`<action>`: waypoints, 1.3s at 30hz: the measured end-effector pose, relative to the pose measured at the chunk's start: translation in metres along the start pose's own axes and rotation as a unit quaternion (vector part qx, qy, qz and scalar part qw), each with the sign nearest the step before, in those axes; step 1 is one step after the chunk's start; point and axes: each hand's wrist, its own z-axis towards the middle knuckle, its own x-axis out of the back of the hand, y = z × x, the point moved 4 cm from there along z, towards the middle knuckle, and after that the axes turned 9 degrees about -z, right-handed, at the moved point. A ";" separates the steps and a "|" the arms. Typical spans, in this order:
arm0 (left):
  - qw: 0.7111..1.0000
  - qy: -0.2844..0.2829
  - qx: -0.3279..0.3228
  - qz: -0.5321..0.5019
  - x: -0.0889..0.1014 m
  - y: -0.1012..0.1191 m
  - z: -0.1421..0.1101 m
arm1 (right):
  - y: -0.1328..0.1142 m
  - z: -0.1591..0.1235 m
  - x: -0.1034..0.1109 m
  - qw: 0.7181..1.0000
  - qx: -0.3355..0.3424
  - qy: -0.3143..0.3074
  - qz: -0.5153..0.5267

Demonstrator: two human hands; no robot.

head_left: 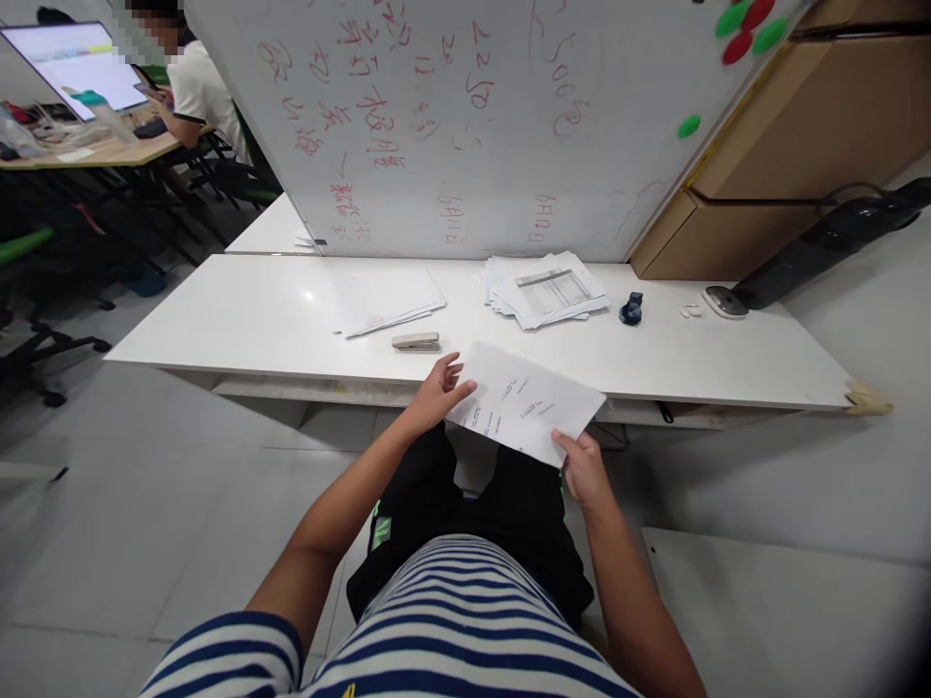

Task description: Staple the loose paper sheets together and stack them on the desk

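Note:
My right hand (pixel 583 467) grips the lower right corner of a printed paper sheet (pixel 520 402), its thumb on top. Whether this is one sheet or several, I cannot tell. At the paper's left edge, my left hand (pixel 438 393) has thumb and fingers apart, the thumb tip over the paper. The paper is tilted above my lap and the desk's front edge. Just beyond my left hand lies a beige stapler (pixel 416 341). Farther back are a few loose sheets (pixel 393 296) on the left and a messy paper stack (pixel 545 289) on the right.
The white desk (pixel 240 310) backs onto a whiteboard (pixel 451 126) with red writing. At right are a small dark blue object (pixel 631 308), white earbuds (pixel 690 311), a black bottle (pixel 815 242) and cardboard boxes (pixel 807 126). Another person (pixel 208 97) sits at a far desk.

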 end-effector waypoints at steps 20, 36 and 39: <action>0.984 0.086 -0.060 0.142 -0.004 -0.015 0.038 | -0.076 0.070 -0.063 0.906 0.237 0.066 -0.344; 0.862 0.148 -0.074 0.479 0.064 0.017 0.070 | 0.000 -0.011 -0.031 0.996 -0.055 0.008 -0.075; 0.863 0.095 -0.029 0.495 0.072 0.000 0.081 | 0.000 -0.017 -0.037 0.995 -0.075 -0.043 -0.041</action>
